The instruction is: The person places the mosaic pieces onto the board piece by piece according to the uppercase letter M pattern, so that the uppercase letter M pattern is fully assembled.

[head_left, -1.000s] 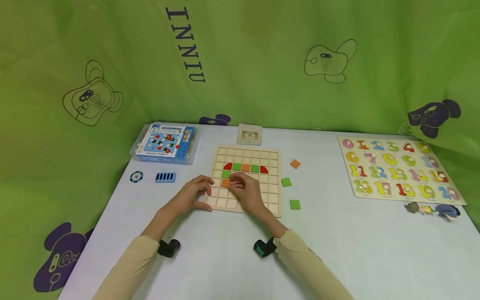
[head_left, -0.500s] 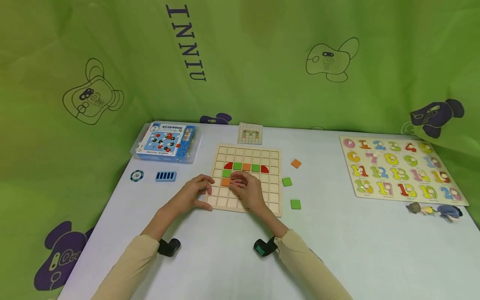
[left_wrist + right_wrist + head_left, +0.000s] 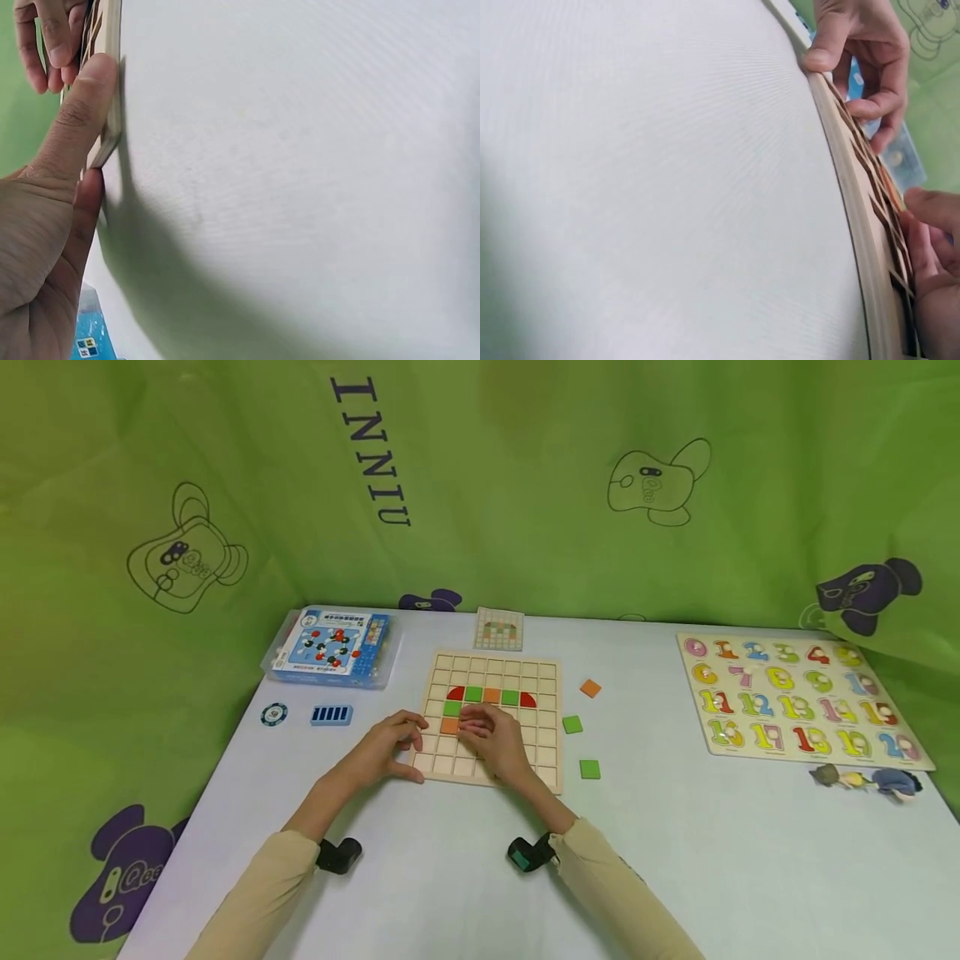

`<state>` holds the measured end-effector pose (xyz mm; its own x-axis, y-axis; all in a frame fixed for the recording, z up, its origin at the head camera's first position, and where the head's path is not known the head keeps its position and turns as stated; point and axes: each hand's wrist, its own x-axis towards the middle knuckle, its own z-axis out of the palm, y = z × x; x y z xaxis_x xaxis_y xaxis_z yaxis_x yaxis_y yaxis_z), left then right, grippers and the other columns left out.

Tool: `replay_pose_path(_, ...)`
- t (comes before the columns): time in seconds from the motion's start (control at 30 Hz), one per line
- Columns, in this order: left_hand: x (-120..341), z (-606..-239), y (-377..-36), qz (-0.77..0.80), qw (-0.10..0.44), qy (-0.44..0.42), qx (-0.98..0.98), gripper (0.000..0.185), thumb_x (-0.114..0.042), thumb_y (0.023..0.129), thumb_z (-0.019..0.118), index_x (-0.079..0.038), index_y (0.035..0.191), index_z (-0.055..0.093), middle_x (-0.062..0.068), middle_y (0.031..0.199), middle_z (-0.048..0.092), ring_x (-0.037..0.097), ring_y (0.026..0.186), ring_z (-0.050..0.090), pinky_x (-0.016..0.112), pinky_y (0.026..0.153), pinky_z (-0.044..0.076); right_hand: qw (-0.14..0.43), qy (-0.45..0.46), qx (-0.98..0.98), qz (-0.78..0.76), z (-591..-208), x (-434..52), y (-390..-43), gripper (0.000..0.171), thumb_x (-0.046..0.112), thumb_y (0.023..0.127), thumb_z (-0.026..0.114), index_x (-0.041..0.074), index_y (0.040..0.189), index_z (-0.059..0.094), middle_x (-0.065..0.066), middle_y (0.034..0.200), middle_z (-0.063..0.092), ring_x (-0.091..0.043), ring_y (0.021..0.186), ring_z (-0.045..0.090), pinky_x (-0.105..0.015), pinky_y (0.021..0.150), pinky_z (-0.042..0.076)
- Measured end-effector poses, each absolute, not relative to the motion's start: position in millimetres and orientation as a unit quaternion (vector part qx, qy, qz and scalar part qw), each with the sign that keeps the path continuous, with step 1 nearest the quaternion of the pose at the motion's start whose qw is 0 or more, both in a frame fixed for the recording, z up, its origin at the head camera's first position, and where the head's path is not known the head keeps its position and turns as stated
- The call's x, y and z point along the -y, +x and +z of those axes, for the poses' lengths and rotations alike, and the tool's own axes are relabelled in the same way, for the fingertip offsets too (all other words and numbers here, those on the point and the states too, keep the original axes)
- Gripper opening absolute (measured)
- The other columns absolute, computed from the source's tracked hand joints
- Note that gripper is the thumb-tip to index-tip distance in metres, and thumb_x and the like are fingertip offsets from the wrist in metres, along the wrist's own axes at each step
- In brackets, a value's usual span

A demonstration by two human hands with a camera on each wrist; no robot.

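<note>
A square wooden grid board [image 3: 541,752] lies in front of me. My left hand [image 3: 381,747] holds its near left corner; in the left wrist view the thumb [image 3: 88,94] rests along the near edge and a finger touches the side. My right hand [image 3: 497,743] is over the board, thumb and fingers curled together, fingertips right at the orange square tile [image 3: 450,725], which they seem to pinch by its right edge. Behind it sits a green tile [image 3: 453,707]. A row of red quarter-round [image 3: 528,700], green and orange tiles crosses the board. Part of the board is hidden under my right hand.
Loose orange [image 3: 591,688] and green [image 3: 573,724] tiles, with another green tile [image 3: 590,769], lie right of the board. A pattern card [image 3: 498,629] stands behind. Left are a boxed kit [image 3: 330,647], a round chip [image 3: 273,714] and a blue block [image 3: 332,715]; right, a number puzzle [image 3: 802,697] and small figures [image 3: 866,779].
Both hands keep nearly the same places. The whole head view shifts slightly and back; the tiles on the board stay as they were.
</note>
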<state>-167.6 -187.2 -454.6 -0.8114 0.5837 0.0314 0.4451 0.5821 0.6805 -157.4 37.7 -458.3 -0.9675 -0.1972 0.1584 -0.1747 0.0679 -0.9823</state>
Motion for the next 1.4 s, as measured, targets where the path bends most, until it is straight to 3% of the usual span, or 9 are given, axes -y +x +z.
replay_pose_path(0.23,185,-452,-169,0.329,0.1,0.297,-0.891,0.041,-0.018,0.061,0.09,-0.007,0.082,0.057,0.011,0.123,0.054,0.024,0.102,0.053,0.03,0.079,0.055,0.011,-0.122,-0.714,-0.69,-474,-46,-161,0.032,-0.01,0.082,0.069,-0.012,0.113,0.061,-0.028,0.11,0.063,-0.04,0.101,0.062,-0.026,0.084,0.057)
replay_pose_path(0.73,185,-453,-171,0.31,0.098,0.304,-0.895,0.042,-0.02,0.06,0.09,-0.009,0.08,0.056,0.011,0.121,0.052,0.021,0.092,0.052,0.03,0.075,0.053,0.023,-0.112,-0.722,-0.682,-464,-90,-150,0.028,-0.007,0.085,0.068,-0.01,0.112,0.061,-0.029,0.112,0.061,-0.039,0.102,0.061,-0.022,0.084,0.056)
replay_pose_path(1.2,184,-449,-170,0.307,0.097,0.309,-0.895,0.041,-0.021,0.06,0.09,-0.009,0.081,0.056,0.012,0.122,0.052,0.019,0.087,0.051,0.03,0.074,0.052,-0.012,-0.099,-0.788,-0.607,-451,-165,-153,0.03,-0.005,0.085,0.069,-0.008,0.114,0.061,-0.027,0.114,0.061,-0.038,0.104,0.059,-0.016,0.082,0.054)
replay_pose_path(1.4,185,-449,-171,0.306,0.1,0.307,-0.896,0.041,-0.022,0.061,0.09,-0.009,0.082,0.057,0.012,0.123,0.052,0.019,0.088,0.051,0.031,0.076,0.052,-0.009,-0.111,-0.828,-0.549,-455,-203,-159,0.032,-0.006,0.083,0.07,-0.008,0.114,0.061,-0.026,0.113,0.062,-0.038,0.103,0.059,-0.024,0.084,0.056)
